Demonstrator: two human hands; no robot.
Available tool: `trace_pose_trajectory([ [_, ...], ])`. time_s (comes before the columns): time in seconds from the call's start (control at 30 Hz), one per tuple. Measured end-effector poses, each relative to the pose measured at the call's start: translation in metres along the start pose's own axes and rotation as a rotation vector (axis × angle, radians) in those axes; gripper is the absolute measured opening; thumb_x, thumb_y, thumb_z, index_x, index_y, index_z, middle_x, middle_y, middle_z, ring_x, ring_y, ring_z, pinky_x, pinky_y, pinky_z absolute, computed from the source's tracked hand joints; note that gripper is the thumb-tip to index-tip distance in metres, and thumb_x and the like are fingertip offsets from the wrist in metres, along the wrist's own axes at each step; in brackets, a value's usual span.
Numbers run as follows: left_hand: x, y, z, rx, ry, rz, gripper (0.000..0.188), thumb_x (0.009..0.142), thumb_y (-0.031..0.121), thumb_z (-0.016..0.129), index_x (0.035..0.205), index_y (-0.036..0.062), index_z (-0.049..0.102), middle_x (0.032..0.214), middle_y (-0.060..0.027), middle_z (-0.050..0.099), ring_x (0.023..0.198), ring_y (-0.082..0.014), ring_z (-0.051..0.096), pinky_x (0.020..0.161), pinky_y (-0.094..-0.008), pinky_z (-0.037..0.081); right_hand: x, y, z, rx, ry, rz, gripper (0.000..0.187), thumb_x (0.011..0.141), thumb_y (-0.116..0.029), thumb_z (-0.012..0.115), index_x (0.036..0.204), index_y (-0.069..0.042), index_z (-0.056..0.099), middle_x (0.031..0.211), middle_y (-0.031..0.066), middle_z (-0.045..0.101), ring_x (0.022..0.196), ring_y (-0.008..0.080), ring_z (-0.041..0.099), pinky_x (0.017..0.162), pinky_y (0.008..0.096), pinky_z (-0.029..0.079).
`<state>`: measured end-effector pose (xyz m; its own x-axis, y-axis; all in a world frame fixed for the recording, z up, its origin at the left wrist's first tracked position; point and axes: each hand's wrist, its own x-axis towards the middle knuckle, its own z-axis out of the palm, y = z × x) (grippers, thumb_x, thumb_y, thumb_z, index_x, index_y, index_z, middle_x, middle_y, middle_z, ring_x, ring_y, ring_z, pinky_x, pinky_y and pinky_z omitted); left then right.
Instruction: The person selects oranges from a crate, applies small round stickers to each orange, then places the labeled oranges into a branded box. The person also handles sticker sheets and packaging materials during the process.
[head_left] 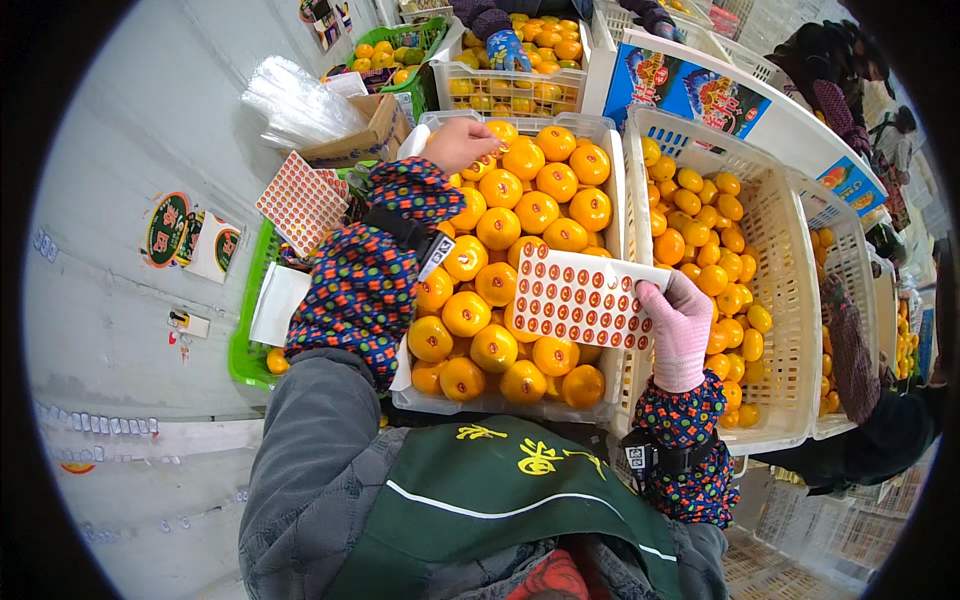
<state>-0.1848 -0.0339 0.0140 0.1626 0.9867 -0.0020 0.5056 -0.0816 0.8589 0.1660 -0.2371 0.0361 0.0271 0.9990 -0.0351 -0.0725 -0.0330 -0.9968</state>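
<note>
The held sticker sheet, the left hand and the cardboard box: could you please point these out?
Held sticker sheet (582, 298), head view: middle of its printed face.
Left hand (459, 145), head view: back of the hand.
Cardboard box (374, 134), head view: brown side wall.

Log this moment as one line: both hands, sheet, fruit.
orange fruit: many stickered, in white crate | left hand: bare, over crate's far-left part | right hand: pink-gloved, holding sticker sheet

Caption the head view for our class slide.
Pink-gloved right hand holds a sticker sheet over orange fruit in a pale crate, bare left hand at its far-left corner.
</note>
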Motion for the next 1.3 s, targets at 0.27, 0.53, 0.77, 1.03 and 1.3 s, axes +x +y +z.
trace_pose_trajectory([
  [0.27,0.041,0.001,0.052,0.568,0.084,-0.016,0.032,0.080,0.026,0.080,0.088,-0.0024,0.067,0.084,-0.0182,0.069,0.077,-0.0277,0.068,0.070,-0.0370,0.054,0.001,0.000,-0.003,-0.007,0.009,0.049,0.011,0.090,-0.003,0.067,0.099,0.004,0.068,0.085,0.0017,0.069,0.074,0.0056,0.061,0.069,0.0218,0.050],
  [0.53,0.060,-0.006,-0.006,0.107,0.158,-0.088,0.038,0.083,0.014,0.079,0.108,-0.0048,0.057,0.098,-0.0143,0.070,0.085,-0.0181,0.068,0.070,-0.0293,0.055,-0.002,-0.007,-0.003,0.008,0.020,0.039,0.012,0.089,-0.001,0.068,0.099,0.004,0.068,0.085,0.0010,0.068,0.076,0.0054,0.061,0.070,0.0213,0.049],
  [0.77,0.075,-0.025,0.008,0.406,0.260,-0.053,0.034,0.081,0.010,0.078,0.104,-0.0045,0.058,0.093,-0.0158,0.069,0.084,-0.0239,0.069,0.074,-0.0327,0.056,-0.002,-0.006,-0.002,-0.019,0.023,0.062,0.013,0.089,-0.002,0.069,0.100,0.004,0.068,0.085,0.0008,0.069,0.075,0.0050,0.060,0.069,0.0207,0.048],
  [1.03,0.046,0.001,-0.023,0.375,0.170,0.009,0.044,0.083,0.015,0.077,0.111,-0.0027,0.049,0.103,-0.0181,0.067,0.084,-0.0258,0.069,0.074,-0.0353,0.056,-0.003,-0.008,-0.004,-0.010,0.041,0.032,0.012,0.089,-0.003,0.069,0.100,0.003,0.068,0.083,0.0011,0.069,0.073,0.0050,0.060,0.068,0.0203,0.048],
  [1.3,0.026,-0.041,-0.029,-0.093,-0.106,-0.004,0.038,0.084,-0.001,0.069,0.116,-0.0011,0.049,0.108,-0.0112,0.061,0.096,-0.0159,0.062,0.084,-0.0278,0.054,-0.004,-0.011,-0.001,-0.031,0.022,0.041,0.012,0.088,-0.002,0.069,0.099,0.003,0.068,0.083,0.0013,0.069,0.073,0.0050,0.060,0.068,0.0202,0.048],
])
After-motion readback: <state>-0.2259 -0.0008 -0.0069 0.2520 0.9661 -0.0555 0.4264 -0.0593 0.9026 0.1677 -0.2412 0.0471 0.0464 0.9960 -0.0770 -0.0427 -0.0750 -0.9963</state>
